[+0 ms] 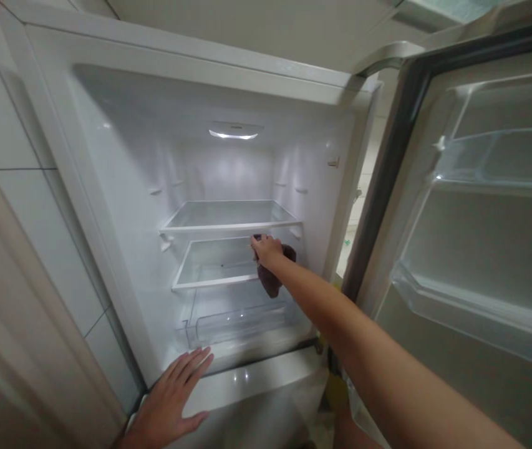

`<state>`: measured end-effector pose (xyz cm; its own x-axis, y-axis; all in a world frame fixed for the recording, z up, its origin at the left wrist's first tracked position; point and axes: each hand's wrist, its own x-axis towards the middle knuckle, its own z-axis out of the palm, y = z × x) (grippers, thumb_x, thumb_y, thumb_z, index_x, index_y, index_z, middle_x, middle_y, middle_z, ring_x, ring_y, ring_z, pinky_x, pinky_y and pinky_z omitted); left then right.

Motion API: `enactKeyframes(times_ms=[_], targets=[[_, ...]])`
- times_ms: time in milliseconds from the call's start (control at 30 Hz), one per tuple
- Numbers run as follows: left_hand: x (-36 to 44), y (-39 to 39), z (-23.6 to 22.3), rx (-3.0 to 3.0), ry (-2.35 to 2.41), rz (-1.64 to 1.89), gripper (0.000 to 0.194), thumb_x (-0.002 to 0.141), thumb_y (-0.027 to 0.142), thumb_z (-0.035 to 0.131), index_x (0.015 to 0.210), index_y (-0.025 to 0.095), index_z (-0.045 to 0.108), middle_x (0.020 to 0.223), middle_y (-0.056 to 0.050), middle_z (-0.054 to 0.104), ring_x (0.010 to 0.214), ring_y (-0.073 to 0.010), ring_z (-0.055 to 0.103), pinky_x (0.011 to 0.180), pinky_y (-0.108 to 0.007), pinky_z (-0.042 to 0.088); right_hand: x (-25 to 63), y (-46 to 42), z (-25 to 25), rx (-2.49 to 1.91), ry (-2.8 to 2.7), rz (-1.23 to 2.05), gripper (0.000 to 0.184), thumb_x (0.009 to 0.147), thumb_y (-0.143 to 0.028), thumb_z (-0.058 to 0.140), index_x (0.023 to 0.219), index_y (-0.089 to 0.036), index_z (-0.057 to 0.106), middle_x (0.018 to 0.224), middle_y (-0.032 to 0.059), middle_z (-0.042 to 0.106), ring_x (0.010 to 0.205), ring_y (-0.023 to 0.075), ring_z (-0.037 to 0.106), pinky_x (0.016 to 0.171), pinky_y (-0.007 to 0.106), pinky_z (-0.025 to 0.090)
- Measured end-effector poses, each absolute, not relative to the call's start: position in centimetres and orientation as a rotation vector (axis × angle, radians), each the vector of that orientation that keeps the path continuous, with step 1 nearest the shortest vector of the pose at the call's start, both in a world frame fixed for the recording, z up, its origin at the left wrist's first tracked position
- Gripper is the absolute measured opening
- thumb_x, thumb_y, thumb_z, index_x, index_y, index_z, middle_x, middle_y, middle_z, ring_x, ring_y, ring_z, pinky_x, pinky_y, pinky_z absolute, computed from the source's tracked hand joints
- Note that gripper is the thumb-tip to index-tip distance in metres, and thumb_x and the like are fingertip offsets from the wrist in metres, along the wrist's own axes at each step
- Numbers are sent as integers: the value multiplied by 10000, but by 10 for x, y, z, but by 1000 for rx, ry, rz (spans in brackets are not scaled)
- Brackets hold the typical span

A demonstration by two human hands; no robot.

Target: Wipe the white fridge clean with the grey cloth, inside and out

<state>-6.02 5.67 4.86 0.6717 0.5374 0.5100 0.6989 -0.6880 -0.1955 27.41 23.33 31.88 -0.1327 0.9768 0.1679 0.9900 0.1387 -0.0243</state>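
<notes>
My right hand reaches into the open fridge, its fingers wrapped round a dark brown cloth. The cloth hangs down over the front edge of the lower glass shelf, at the shelf's right side. Above my right hand lies the upper glass shelf. My left hand is spread at the lower left, near the fridge's bottom front edge and the top of the lower white door, with nothing in it. Whether its palm presses on the surface I cannot tell.
A clear drawer sits below the shelves. The fridge door stands open on the right, with clear door racks. A lamp glows at the top inside. A tiled wall runs close along the left side.
</notes>
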Motion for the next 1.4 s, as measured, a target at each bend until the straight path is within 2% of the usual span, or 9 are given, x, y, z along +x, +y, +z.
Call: enactKeyframes(times_ms=[100, 167, 333, 500, 700, 867, 1000, 1200, 1400], targets=[[-60, 57, 49, -2498, -981, -595, 1058, 893, 660, 774, 1774, 324, 296, 1709, -19, 548, 1469, -284, 580, 1274, -400, 401, 289, 239, 307, -2005, -2167, -145, 661, 1077, -524, 696, 1638, -230, 509, 1572, 160, 544, 1420, 361, 565, 1184, 619, 497], [-60, 57, 49, -2497, -983, -590, 1062, 883, 664, 781, 1770, 319, 311, 1715, -12, 540, 1472, -285, 574, 1271, -401, 403, 294, 248, 296, -2032, -2140, -112, 633, 1107, -550, 623, 1657, -258, 510, 1508, 162, 601, 1385, 357, 602, 1145, 583, 530], [-61, 59, 46, -2508, -990, -594, 1084, 856, 738, 781, 1759, 319, 351, 1707, 2, 549, 1461, -289, 564, 1251, -390, 403, 288, 289, 281, -1969, -2131, -170, 465, 1155, -452, 542, 1559, -235, 620, 1483, 151, 619, 1394, 321, 599, 1145, 523, 537], [-63, 64, 43, -2592, -1001, -570, 1138, 870, 852, 709, 1786, 342, 266, 1669, -1, 593, 1424, -293, 580, 1211, -388, 432, 246, 344, 280, -1907, -2127, -207, 420, 1135, -439, 625, 1471, -188, 653, 1463, 141, 637, 1358, 297, 620, 1164, 535, 532], [-64, 63, 44, -2668, -1069, -473, 1207, 835, 908, 701, 1795, 354, 222, 1693, 7, 565, 1419, -291, 595, 1207, -403, 436, 169, 383, 282, -1809, -2205, -150, 425, 1145, -492, 595, 1343, -138, 721, 1367, 158, 704, 1272, 275, 684, 1157, 506, 532], [-63, 57, 49, -2683, -1127, -459, 1223, 802, 834, 789, 1788, 342, 259, 1738, -2, 506, 1455, -312, 569, 1213, -437, 449, 125, 370, 284, -1634, -2310, -133, 427, 1151, -416, 500, 1418, -158, 710, 1417, 189, 695, 1309, 317, 664, 1154, 493, 510], [-62, 58, 55, -2639, -1030, -524, 1108, 891, 818, 697, 1784, 308, 285, 1698, -33, 556, 1446, -310, 577, 1217, -431, 430, 112, 337, 281, -1486, -2410, -103, 500, 1135, -495, 450, 1470, -215, 695, 1452, 156, 685, 1348, 343, 629, 1151, 488, 509], [-62, 59, 55, -2563, -921, -551, 1030, 914, 699, 729, 1751, 221, 367, 1689, -83, 555, 1495, -310, 530, 1259, -411, 365, 131, 277, 278, -1344, -2550, -18, 545, 1062, -549, 583, 1559, -331, 639, 1540, 88, 628, 1378, 335, 609, 1141, 475, 532], [-63, 60, 51, -2531, -890, -537, 992, 912, 556, 753, 1753, 219, 349, 1683, -87, 561, 1491, -316, 541, 1249, -423, 395, 178, 242, 278, -1398, -2529, -5, 577, 1015, -551, 655, 1559, -359, 640, 1500, 93, 634, 1375, 328, 611, 1150, 483, 533]])
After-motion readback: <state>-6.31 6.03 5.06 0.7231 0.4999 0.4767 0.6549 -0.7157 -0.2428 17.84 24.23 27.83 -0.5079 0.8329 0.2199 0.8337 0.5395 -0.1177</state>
